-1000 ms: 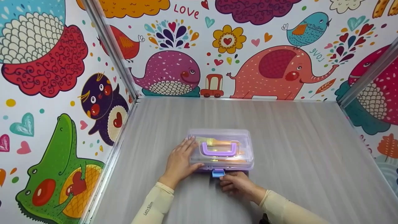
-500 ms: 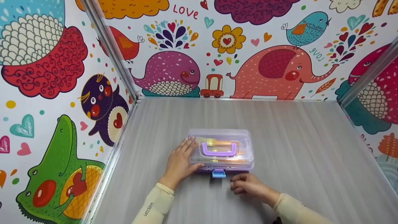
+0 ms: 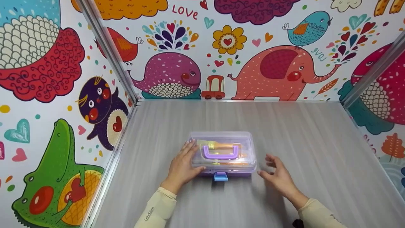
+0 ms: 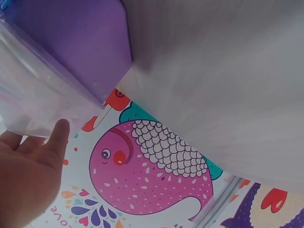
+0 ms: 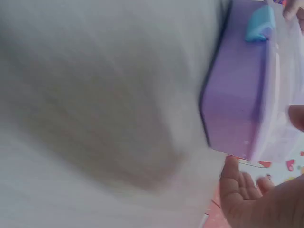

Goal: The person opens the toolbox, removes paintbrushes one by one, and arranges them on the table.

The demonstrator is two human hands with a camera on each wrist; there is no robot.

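Since the blue latch (image 3: 221, 176) sticks out, it's probably undone, toolbox lid (image 3: 221, 151) still down though, left hand (image 3: 183, 166) relaxed against it, right hand (image 3: 280, 175) empty and loose.

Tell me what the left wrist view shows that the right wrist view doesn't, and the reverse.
Only the left wrist view shows the pink whale and part of the dark purple penguin on the wall.

Only the right wrist view shows the right hand, beside the box with its fingers apart from one another.

Both show the purple box, its blue latch (just a sliver in the left wrist view), the table and the left hand, of which the right wrist view catches only a little.
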